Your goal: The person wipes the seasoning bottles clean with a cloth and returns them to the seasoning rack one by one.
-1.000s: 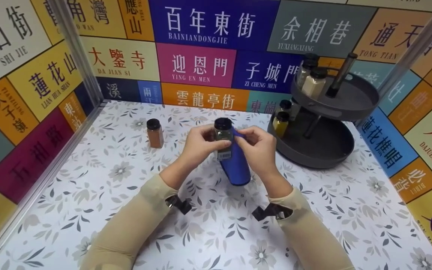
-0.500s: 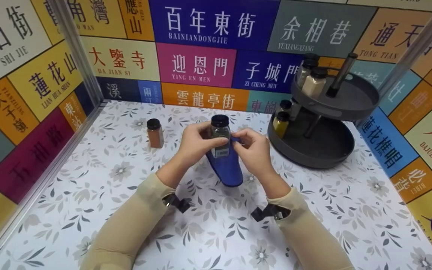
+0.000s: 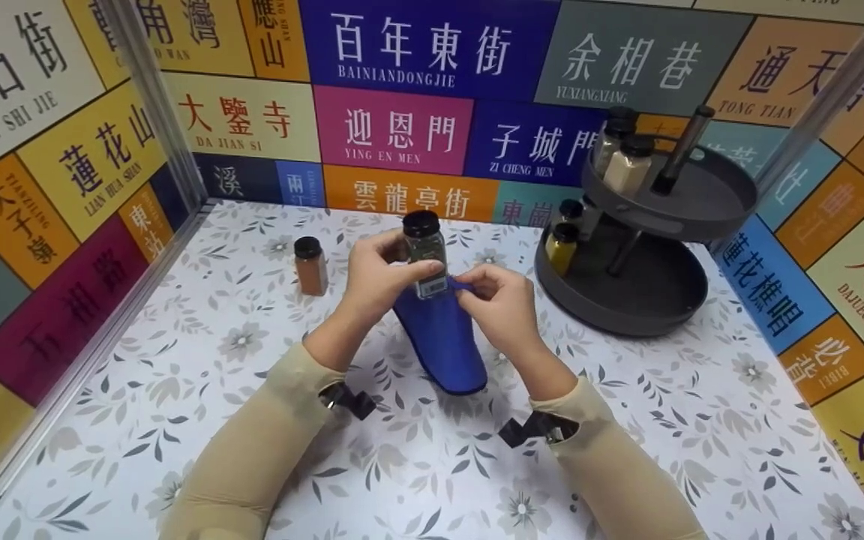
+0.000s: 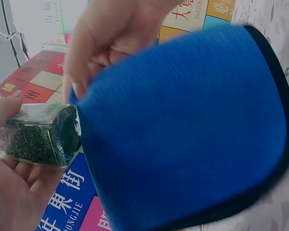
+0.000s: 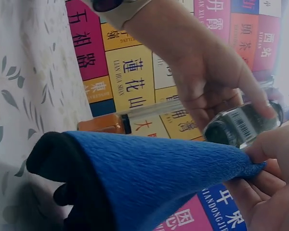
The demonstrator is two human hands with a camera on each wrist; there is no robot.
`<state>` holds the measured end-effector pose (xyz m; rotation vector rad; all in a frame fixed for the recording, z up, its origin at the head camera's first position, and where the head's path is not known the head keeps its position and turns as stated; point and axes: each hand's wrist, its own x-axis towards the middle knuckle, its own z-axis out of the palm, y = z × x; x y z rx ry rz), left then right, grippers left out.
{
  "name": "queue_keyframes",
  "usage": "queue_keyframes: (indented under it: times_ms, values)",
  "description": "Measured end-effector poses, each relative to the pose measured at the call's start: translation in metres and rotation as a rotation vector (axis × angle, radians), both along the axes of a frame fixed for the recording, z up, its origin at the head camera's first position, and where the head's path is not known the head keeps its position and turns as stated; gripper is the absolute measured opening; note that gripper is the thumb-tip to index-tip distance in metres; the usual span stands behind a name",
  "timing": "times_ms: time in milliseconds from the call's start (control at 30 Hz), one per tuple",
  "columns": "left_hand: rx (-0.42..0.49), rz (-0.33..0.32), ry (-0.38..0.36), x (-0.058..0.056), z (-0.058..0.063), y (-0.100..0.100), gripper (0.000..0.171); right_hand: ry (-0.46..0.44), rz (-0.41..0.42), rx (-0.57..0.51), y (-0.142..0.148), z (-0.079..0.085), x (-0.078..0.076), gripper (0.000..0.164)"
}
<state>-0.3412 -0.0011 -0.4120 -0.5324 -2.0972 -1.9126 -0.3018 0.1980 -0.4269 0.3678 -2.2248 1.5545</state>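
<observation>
My left hand (image 3: 373,281) grips a black-lidded glass spice jar (image 3: 424,247), held up above the table and tilted. Dried green flakes (image 4: 29,139) fill the jar, and its underside faces the left wrist camera. A blue cleaning cloth (image 3: 443,341) with a dark edge hangs just below and beside the jar. Between thumb and fingers, my right hand (image 3: 507,307) pinches a gathered end of the cloth close to the jar's base. A barcode label (image 5: 241,126) shows on the jar in the right wrist view. Whether the cloth touches the jar is hard to tell.
Left of the hands stands a spice jar of orange-brown powder (image 3: 311,270). A dark two-tier round rack (image 3: 627,315) is at the back right, bearing a yellow jar (image 3: 562,249), a cream-coloured jar (image 3: 627,171) and others. Sign-printed panels (image 3: 394,127) wall the flower-patterned table (image 3: 244,420).
Both hands have shifted left, the jar moving left and slightly up and away from the cloth. The cloth now hangs more spread out below the jar, with its end still pinched in my right hand.
</observation>
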Motion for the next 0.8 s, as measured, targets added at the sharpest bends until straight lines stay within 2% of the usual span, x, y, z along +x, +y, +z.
queue_keyframes:
  times_ms: [100, 200, 467, 567, 667, 800]
  values:
    - [-0.015, 0.007, 0.007, -0.001, -0.004, 0.003, 0.037, 0.024, -0.011, -0.031, 0.001, 0.006, 0.004, 0.012]
    - [-0.042, -0.015, -0.013, -0.001, -0.01, 0.008, 0.036, 0.063, -0.024, -0.054, 0.004, 0.013, 0.007, 0.011]
    - [-0.156, -0.2, -0.091, 0.001, -0.015, 0.015, 0.03, 0.182, -0.046, -0.207, 0.011, 0.023, 0.008, 0.011]
    - [-0.16, -0.233, -0.093, 0.001, -0.014, 0.014, 0.03, 0.157, -0.03, -0.224, 0.012, 0.019, 0.005, 0.012]
    - [-0.123, -0.254, -0.102, 0.0, -0.011, 0.01, 0.034, 0.079, 0.008, -0.233, 0.011, 0.012, 0.0, 0.011]
    - [-0.06, -0.239, -0.108, 0.002, -0.002, 0.005, 0.037, -0.02, 0.066, -0.225, 0.009, 0.005, -0.004, 0.012]
